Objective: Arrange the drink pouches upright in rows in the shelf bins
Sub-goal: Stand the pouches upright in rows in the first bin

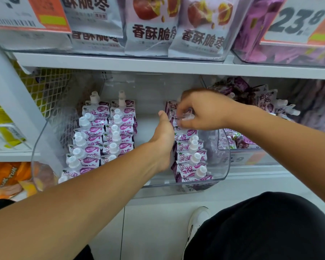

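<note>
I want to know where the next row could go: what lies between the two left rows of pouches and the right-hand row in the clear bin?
In the head view, a bare lane of bin floor, with the left hand resting against the right-hand row.

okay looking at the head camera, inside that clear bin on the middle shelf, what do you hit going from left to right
Two packed rows of pouches → bare gap of bin floor → left hand pressed flat against the right row → right row of pouches, with the right hand pinching a pouch at its far end → bin's curved right wall.

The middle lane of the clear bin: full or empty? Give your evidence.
Empty where visible. Bare floor shows in the bin between the left rows and right row; the left hand hides the front.
</note>
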The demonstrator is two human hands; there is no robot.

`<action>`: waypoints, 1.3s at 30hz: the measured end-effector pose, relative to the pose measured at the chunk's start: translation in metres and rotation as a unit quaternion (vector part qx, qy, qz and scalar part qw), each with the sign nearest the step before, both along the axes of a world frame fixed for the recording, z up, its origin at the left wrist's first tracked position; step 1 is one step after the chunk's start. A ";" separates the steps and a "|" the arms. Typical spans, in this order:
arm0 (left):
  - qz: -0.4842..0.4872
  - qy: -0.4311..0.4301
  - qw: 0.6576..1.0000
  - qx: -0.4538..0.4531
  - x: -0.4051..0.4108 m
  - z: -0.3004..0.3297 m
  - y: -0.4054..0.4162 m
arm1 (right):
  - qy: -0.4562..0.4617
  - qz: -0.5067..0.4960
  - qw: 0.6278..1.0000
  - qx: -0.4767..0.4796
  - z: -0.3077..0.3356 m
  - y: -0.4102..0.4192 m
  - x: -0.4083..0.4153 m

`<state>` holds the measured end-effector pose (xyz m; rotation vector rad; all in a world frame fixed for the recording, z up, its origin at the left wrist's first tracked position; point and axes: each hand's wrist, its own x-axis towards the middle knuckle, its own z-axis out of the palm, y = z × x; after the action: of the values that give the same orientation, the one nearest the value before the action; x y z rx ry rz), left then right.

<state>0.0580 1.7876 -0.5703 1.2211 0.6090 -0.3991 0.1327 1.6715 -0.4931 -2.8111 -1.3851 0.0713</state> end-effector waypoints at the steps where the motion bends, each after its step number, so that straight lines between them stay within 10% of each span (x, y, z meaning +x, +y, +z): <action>1: -0.017 -0.008 1.000 -0.005 -0.004 0.003 0.001 | 0.038 0.005 0.999 -0.006 0.000 -0.001 -0.002; 23: -0.115 -0.074 0.984 -0.118 -0.018 0.008 0.009 | 0.028 0.006 0.998 -0.057 -0.002 0.002 -0.009; 32: -0.020 -0.015 1.000 0.017 -0.031 0.014 0.012 | 0.028 0.008 0.998 -0.050 0.001 -0.003 -0.020; 39: -0.156 -0.013 0.985 0.069 -0.040 0.013 0.024 | 0.029 0.022 0.996 -0.087 0.012 -0.012 -0.031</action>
<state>0.0176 1.8117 -0.5578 1.4588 0.4271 -0.6097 0.1020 1.6599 -0.4806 -2.8898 -1.4968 0.2848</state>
